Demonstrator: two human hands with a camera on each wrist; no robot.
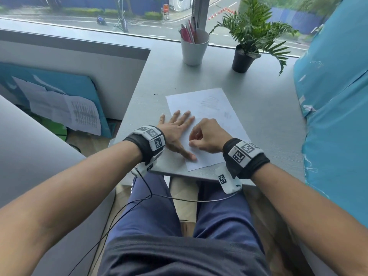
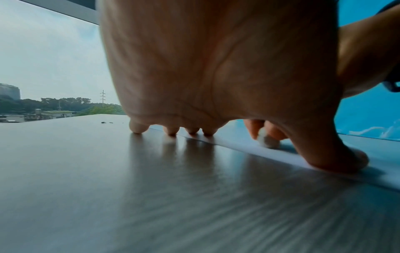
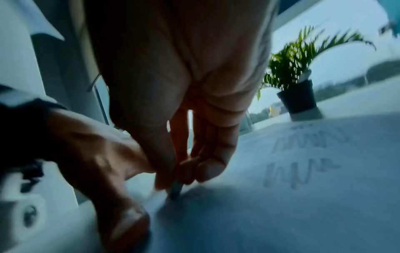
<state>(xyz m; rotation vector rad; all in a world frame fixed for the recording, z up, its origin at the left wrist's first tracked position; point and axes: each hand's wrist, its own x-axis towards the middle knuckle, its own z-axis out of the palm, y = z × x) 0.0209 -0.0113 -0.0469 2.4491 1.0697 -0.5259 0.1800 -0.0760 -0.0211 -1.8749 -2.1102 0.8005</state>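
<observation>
A white sheet of paper (image 1: 215,108) with faint pencil scribbles (image 3: 303,154) lies on the grey desk (image 1: 268,100) near its front edge. My left hand (image 1: 175,128) lies flat with spread fingers on the sheet's left edge; its thumb (image 2: 337,160) presses the paper. Just to its right, my right hand (image 1: 207,136) is curled, fingertips down on the sheet. It pinches a small whitish eraser (image 2: 267,141) against the paper, seen as a small grey stub (image 3: 176,187) in the right wrist view. The head view hides the eraser.
A white cup of pens (image 1: 194,47) and a potted plant (image 1: 244,56) stand at the back by the window. A large blue wrapped object (image 1: 334,96) borders the desk on the right. A grey partition (image 1: 79,62) stands left. Small dark crumbs (image 1: 155,94) lie beyond the paper.
</observation>
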